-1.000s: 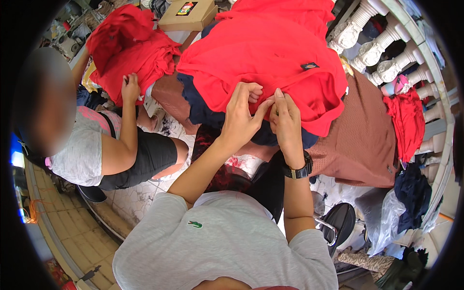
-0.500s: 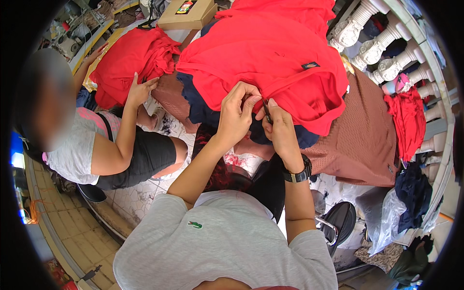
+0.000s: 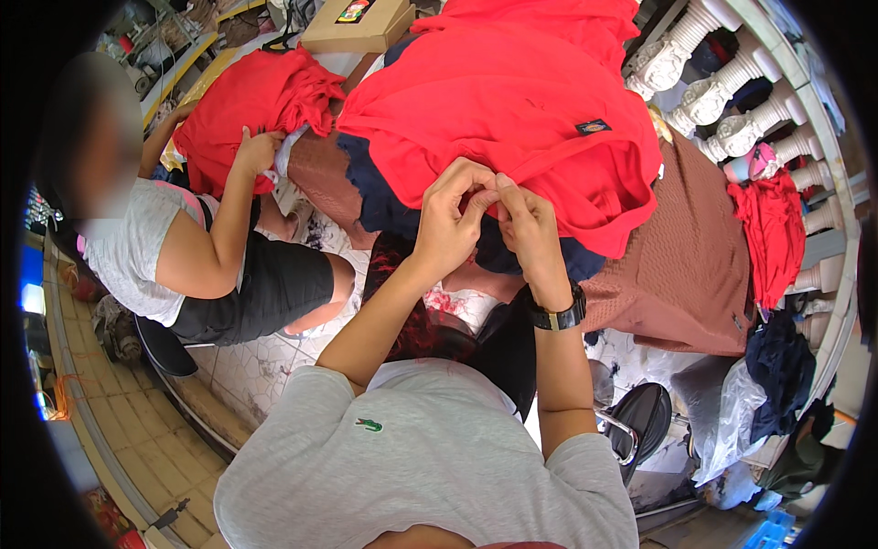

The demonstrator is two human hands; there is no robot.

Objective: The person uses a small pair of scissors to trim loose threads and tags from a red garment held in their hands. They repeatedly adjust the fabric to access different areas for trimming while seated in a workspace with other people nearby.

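Note:
A red knit garment [image 3: 494,101] with a small dark label lies spread over a heap in front of me. At its near edge my left hand [image 3: 455,215] pinches the red cloth between thumb and fingers. Close beside it, my right hand [image 3: 532,229], with a black watch on the wrist, is closed. Its thumb and fingertips meet those of my left hand at the cloth. Whatever lies inside the right hand is hidden by its fingers. Navy cloth [image 3: 370,197] shows beneath the red garment.
At the left a seated co-worker [image 3: 206,238] handles a red cloth pile [image 3: 251,114]. Brown textured cloth [image 3: 677,265] drapes to the right, before a white balustrade [image 3: 732,119]. A cardboard box [image 3: 357,27] stands at the back. A black stool [image 3: 645,425] is at lower right.
The small dark snips seen in my right hand are now out of sight, and its fingers have come up against the left ones. The co-worker has shifted and moved a hand on the red pile.

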